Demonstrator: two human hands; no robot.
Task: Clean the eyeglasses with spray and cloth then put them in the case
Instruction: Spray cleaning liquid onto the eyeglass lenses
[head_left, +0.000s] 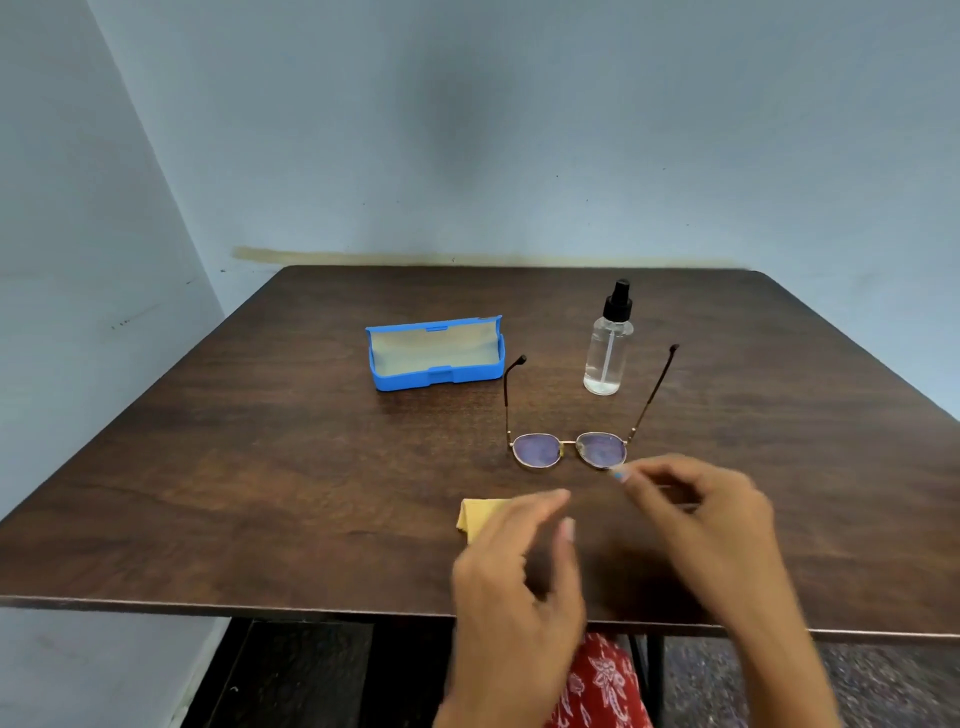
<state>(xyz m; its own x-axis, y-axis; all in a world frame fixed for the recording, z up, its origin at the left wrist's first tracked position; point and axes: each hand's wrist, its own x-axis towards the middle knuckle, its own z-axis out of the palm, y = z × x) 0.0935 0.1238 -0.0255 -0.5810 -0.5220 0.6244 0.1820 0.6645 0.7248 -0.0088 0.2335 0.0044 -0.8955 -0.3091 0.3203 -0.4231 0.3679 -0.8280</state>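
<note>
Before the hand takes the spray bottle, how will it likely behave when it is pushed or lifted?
The spray bottle stands upright, tall and narrow, so a push near its black cap would probably tip it. It looks mostly empty, with clear liquid low down, so it is likely light. Its smooth round body may roll if it falls on the table.

I see both of my bare forearms reaching up into view from the bottom edge, side by side. My left hand (519, 566) is turned with its thumb edge up, fingers loosely spread and gently bent, thumb apart from them, holding nothing. My right hand (701, 512) is a little further forward, its back facing up, knuckles raised and fingers bent down and pointing left, the tips drawn near the thumb; nothing is held. Both hands look slightly blurred. They are near each other but not touching.
</note>
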